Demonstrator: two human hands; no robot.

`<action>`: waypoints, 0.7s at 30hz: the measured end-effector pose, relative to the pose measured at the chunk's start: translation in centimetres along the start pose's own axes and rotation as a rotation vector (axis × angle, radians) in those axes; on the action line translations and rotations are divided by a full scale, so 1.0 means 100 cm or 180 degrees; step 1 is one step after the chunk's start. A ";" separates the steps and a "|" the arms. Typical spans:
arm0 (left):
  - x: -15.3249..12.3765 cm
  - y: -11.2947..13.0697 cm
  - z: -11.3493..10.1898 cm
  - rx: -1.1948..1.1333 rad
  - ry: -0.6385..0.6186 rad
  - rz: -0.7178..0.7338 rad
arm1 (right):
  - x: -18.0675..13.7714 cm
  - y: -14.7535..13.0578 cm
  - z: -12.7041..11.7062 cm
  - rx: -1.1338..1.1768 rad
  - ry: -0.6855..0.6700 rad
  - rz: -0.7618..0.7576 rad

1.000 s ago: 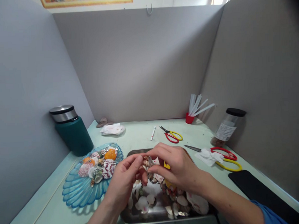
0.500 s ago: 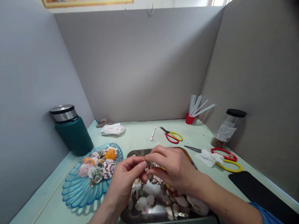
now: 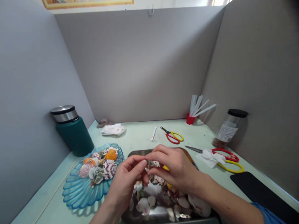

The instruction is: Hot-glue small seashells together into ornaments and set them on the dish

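Little has moved since half a second ago: your hands sit a touch lower over the tray, and slightly more of the small shell (image 3: 150, 163) now shows between your fingertips than it did then. Your left hand (image 3: 126, 180) pinches that shell from the left with thumb and forefinger, and your right hand (image 3: 178, 168) pinches it from the right, so both grasp it together above the far half of the metal tray (image 3: 154, 220). Loose shells (image 3: 143, 204) lie in the tray under your wrists. Just left of the tray is the blue plate (image 3: 73, 194) with sorted shells; behind it stands the green flask (image 3: 75, 136). Beyond your hands lie a white marker (image 3: 153, 133) and small scissors (image 3: 173, 137); larger scissors (image 3: 229, 159) rest on tissue to the right, near the jar (image 3: 227, 130). Your fingers cover most of the shell, so its long axis and pointing cannot be told
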State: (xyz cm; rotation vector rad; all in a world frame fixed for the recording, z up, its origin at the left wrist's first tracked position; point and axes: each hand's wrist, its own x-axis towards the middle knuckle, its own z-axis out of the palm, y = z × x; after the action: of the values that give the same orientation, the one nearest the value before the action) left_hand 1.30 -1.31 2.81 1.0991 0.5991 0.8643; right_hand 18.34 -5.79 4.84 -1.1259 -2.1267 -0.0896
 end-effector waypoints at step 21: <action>0.000 -0.001 -0.002 0.0292 -0.0095 0.0103 | 0.005 -0.005 -0.005 -0.0383 -0.0063 -0.0119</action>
State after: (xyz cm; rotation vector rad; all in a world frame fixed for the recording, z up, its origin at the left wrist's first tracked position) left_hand 1.11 -1.23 2.67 1.2057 0.6025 0.8537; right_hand 18.09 -5.95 5.60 -1.1603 -2.1847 -0.2272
